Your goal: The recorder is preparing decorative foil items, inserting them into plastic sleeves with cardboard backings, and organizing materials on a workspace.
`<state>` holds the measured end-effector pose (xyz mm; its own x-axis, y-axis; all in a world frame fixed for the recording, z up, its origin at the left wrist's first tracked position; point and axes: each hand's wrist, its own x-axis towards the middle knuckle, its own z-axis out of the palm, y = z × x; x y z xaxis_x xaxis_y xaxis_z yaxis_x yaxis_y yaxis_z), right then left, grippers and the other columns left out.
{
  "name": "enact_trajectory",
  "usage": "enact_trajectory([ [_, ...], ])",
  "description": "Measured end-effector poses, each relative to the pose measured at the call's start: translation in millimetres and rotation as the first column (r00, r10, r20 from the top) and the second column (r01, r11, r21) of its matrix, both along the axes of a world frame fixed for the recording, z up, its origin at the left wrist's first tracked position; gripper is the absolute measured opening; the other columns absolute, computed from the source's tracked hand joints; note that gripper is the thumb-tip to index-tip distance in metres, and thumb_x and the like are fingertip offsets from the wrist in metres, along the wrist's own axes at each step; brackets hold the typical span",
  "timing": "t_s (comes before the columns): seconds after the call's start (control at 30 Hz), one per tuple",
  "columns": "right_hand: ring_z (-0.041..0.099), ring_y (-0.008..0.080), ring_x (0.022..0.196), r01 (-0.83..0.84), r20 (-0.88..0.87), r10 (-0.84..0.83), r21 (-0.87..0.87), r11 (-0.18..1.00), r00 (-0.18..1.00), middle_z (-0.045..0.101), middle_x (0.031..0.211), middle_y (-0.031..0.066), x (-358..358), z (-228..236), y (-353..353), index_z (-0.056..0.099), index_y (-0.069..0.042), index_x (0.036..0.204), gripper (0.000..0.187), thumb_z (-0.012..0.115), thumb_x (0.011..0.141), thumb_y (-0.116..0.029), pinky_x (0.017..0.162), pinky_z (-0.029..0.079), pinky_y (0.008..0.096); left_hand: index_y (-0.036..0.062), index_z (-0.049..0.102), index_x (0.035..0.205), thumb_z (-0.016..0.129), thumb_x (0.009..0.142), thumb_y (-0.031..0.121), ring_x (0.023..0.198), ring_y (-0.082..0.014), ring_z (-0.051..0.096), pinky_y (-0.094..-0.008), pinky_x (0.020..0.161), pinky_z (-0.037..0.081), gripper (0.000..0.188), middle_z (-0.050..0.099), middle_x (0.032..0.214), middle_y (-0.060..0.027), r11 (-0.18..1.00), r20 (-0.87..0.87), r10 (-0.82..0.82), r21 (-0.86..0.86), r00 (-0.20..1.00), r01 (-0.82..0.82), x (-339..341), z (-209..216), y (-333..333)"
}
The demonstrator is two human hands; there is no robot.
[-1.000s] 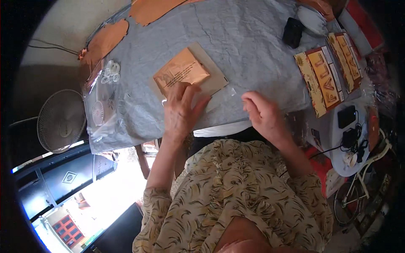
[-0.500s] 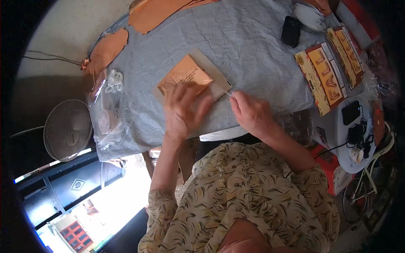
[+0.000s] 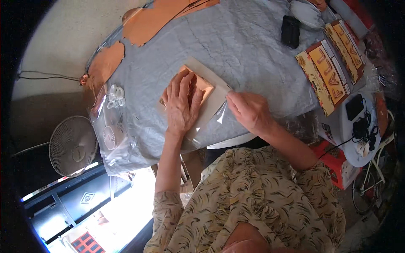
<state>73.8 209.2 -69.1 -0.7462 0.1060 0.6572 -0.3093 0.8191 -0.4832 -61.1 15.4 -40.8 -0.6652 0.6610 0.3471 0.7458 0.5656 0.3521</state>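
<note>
My left hand (image 3: 182, 101) lies with its fingers spread over a square tan-orange piece (image 3: 206, 86), pressing on it. Much of that piece is hidden under the hand, and I cannot tell whether it is leather or paper. Beneath it, turned at an angle, lies a flat grey-beige sheet (image 3: 216, 99), its corner pointing toward my right hand. Shiny clear plastic (image 3: 221, 113) shows along the sheet's near right edge. My right hand (image 3: 249, 110) is closed in a pinch at that corner, on what looks like the edge of the plastic.
A grey cloth (image 3: 249, 50) covers the table. Orange-brown leather-like pieces (image 3: 149, 21) lie along its far left edge. A black case (image 3: 290, 31) and printed yellow-orange packs (image 3: 325, 76) lie to the right. A fan (image 3: 74, 145) stands left; a white stool (image 3: 358, 143) holds cables.
My left hand has settled from a blurred movement and now lies further over the tan-orange piece. More clear plastic glints beside my right hand, which stays near the corner. The whole view has shifted slightly.
</note>
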Motion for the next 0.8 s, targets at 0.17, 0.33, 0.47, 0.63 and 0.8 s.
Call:
enact_trajectory([
  [0.17, 0.065, 0.0253, 0.058, -0.019, -0.042, 0.019, -0.001, 1.0, 0.999, 0.063, 0.069, 0.0096, -3, 0, 3, 0.065, 0.0, 0.104, 0.024, 0.077, 0.084, 0.005, 0.051, 0.051, 0.0374, 0.011, 0.06, 0.135, 0.066, 0.098, 0.036, 0.132, -0.0338, 0.053, -0.0489, 0.11, 0.035, 0.045, 0.056, 0.144, -0.0136, 1.0, 0.008, 0.017, 0.0, 1.0, -0.017, 0, -1, -2],
  [0.33, 0.063, 0.0254, 0.057, -0.04, -0.005, 0.039, -0.046, 0.998, 0.999, 0.063, 0.07, 0.0102, 3, 6, 4, 0.066, 0.002, 0.104, 0.023, 0.077, 0.084, 0.006, 0.05, 0.049, 0.0378, 0.0123, 0.062, 0.131, 0.065, 0.098, 0.036, 0.134, -0.0335, 0.051, -0.0489, 0.11, 0.034, 0.041, 0.056, 0.145, -0.0124, 1.0, 0.026, 0.028, 0.002, 0.999, -0.028, -1, -2, -1],
  [0.47, 0.063, 0.0255, 0.058, -0.031, -0.036, 0.029, -0.053, 0.998, 0.999, 0.062, 0.07, 0.0104, -4, 1, 3, 0.066, 0.002, 0.105, 0.024, 0.077, 0.084, 0.006, 0.051, 0.049, 0.038, 0.0129, 0.064, 0.128, 0.064, 0.099, 0.036, 0.135, -0.0342, 0.05, -0.0496, 0.111, 0.034, 0.037, 0.056, 0.145, -0.0118, 1.0, 0.014, 0.008, 0.005, 1.0, -0.008, -3, -3, -2],
  [0.63, 0.064, 0.025, 0.06, -0.026, 0.003, 0.026, -0.014, 1.0, 1.0, 0.063, 0.072, 0.01, -7, 5, 1, 0.067, 0.003, 0.106, 0.026, 0.078, 0.083, 0.006, 0.052, 0.05, 0.0379, 0.013, 0.064, 0.128, 0.063, 0.099, 0.036, 0.136, -0.0352, 0.049, -0.0506, 0.111, 0.033, 0.037, 0.055, 0.146, -0.0123, 1.0, 0.013, -0.008, 0.002, 1.0, 0.008, -4, -6, -3],
  [0.8, 0.064, 0.0249, 0.062, 0.015, -0.003, -0.015, 0.059, 0.998, 1.0, 0.065, 0.076, 0.0103, -5, -2, -3, 0.067, 0.005, 0.111, 0.035, 0.079, 0.078, 0.007, 0.054, 0.052, 0.0373, 0.0121, 0.064, 0.127, 0.062, 0.1, 0.035, 0.137, -0.036, 0.048, -0.0511, 0.112, 0.032, 0.036, 0.053, 0.148, -0.0135, 1.0, 0.018, -0.006, -0.004, 1.0, 0.006, -2, -3, -3],
])
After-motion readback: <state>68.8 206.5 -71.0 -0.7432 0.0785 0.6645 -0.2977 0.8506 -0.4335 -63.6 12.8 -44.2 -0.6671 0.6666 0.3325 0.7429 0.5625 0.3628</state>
